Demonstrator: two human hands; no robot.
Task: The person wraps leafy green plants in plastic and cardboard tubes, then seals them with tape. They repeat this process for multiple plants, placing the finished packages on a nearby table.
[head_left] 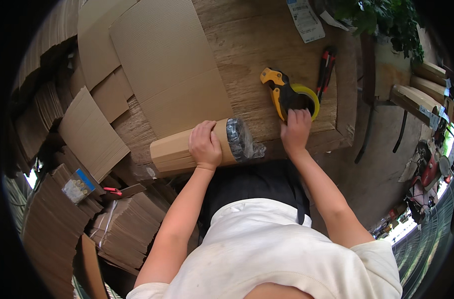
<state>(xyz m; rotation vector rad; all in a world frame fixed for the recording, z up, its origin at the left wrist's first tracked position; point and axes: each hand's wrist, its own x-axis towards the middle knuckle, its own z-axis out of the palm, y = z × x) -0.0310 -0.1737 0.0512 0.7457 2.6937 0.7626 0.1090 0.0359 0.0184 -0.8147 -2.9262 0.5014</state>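
Note:
A cardboard sheet (174, 152) is bent around a cylinder in dark and clear plastic wrap (241, 140), whose right end sticks out with loose film. This bundle lies along the table's near edge, against my body. My left hand (206, 144) presses down on its top, fingers curled over the cardboard. To the right, my right hand (295, 133) has its bent fingers on the near side of a yellow and black tape dispenser (280, 94). The dispenser carries a roll of yellow tape (314, 99). My fingertips are partly hidden against it.
A flat cardboard sheet (172, 65) stretches away on the wooden table (242, 50). Right of the dispenser lies a red and black utility knife (326, 70); a printed label sheet (305, 21) is farther back. Cardboard stacks (129, 231) crowd the left, with a red-handled cutter (112, 191) on them.

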